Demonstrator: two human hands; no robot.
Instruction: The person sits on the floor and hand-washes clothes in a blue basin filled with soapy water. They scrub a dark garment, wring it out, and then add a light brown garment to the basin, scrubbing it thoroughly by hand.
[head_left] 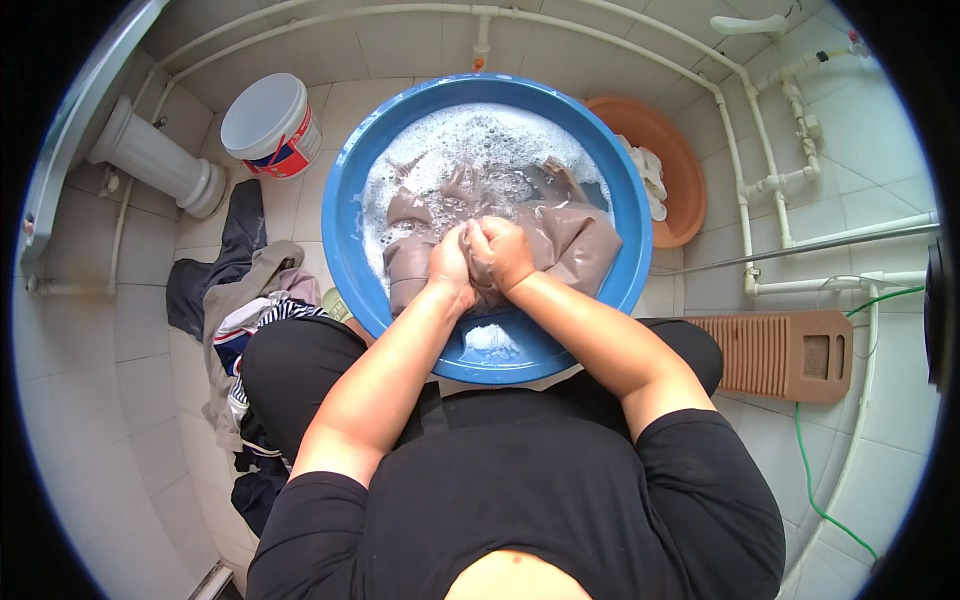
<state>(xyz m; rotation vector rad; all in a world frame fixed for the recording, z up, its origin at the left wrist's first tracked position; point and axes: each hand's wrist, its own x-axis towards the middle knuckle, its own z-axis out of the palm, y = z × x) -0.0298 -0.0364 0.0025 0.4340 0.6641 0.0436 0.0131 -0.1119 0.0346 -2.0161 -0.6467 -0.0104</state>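
Observation:
A big blue basin [338, 235] stands in front of me, filled with foamy water [480, 130]. Taupe wet cloth [575, 245], perhaps a garment, lies bunched in the suds and reaches toward the basin's near side. My left hand [450, 262] and my right hand [503, 252] meet at the middle of the basin. Both are closed on a fold of this cloth, knuckles side by side. The gripped part is mostly hidden by the fingers. A white patch of foam or powder [490, 341] sits on the near inner wall.
Left of my knee lies a pile of clothes [255, 290]. Behind it are a white bucket [268, 125] and a white pedestal [160, 160]. At right, an orange basin [680, 190] holds white cloth; a brown washboard [770, 355], green hose [808, 480] and wall pipes [738, 150] are nearby.

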